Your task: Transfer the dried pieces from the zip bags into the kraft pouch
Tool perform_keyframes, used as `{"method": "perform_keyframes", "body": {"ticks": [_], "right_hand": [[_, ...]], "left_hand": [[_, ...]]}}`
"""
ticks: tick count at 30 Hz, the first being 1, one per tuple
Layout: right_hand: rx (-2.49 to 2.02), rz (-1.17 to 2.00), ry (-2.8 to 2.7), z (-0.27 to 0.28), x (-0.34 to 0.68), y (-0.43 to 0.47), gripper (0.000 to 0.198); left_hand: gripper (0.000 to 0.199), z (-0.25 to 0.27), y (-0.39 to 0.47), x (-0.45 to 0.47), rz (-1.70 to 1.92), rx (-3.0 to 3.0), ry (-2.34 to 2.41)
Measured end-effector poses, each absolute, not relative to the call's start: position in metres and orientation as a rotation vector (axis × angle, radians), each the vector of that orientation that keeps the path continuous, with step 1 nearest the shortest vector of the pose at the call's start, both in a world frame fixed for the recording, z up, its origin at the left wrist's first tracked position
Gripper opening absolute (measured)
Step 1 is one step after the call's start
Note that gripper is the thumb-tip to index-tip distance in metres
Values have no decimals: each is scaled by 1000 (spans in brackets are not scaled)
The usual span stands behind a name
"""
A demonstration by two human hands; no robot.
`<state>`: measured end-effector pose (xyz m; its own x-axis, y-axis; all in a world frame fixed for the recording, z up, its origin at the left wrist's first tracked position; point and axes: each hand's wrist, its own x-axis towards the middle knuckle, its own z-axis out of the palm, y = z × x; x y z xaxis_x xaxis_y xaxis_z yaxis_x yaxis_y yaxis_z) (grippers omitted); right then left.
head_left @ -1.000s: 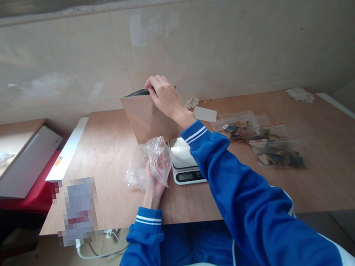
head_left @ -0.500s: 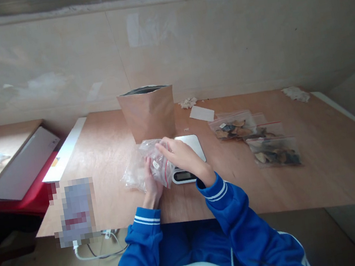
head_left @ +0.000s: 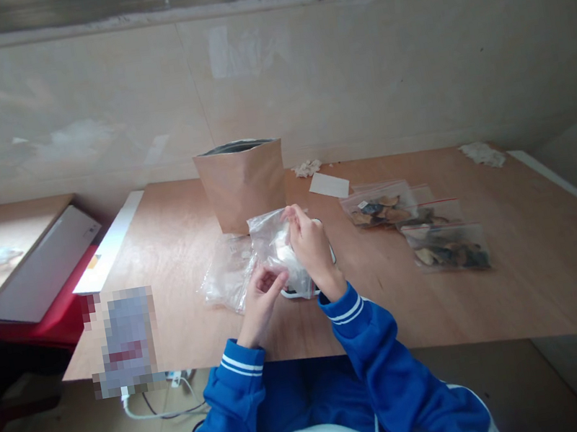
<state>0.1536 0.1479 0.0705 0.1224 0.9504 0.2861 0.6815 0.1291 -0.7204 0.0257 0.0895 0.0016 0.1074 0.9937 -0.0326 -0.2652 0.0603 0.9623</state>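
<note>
Gripping a small clear plastic bag, both hands work just above the near middle of the wooden table. The right hand is closed in a pinch on the bag's upper right edge, fingers curled, holding it up over the kitchen scale, which is mostly hidden behind bag and hand. The left hand is half curled, thumb and fingertips nipping the bag's lower left corner. Whether anything is inside that bag cannot be told; it looks see-through and slack.

Beside it, to the left and lying on the table, sits a heap of empty clear bags, crumpled together, touching or nearly touching the held one.

Behind the hands, toward the far edge of the table near the wall, a brown paper pouch stands upright with its mouth open; a dark lining shows at the rim, and its contents are out of sight.

To the right of the hands, well apart, three filled zip bags lie flat and overlapping, each holding dark and tan dried pieces. A white card lies near the far edge, just right of the pouch, and scraps of crumpled tissue rest toward the far right corner.
</note>
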Motion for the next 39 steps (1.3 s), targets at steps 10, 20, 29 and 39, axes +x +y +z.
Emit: {"method": "perform_keyframes", "body": {"ticks": [10,20,29,39], "right_hand": [[-1499,533,-1410,41,150,162,44],[-1536,559,-1484,38,137,159,41],[-1470,624,-1572,26,127,164,37],[-1464,494,-1444,32,132,147,28]], "left_hand": [[26,23,87,-16,1218,1046,1145],[42,28,76,-25,1081,1000,1148],[35,26,72,-49,1139,1118,1193],[33,24,76,-80,1244,1239,1810]]}}
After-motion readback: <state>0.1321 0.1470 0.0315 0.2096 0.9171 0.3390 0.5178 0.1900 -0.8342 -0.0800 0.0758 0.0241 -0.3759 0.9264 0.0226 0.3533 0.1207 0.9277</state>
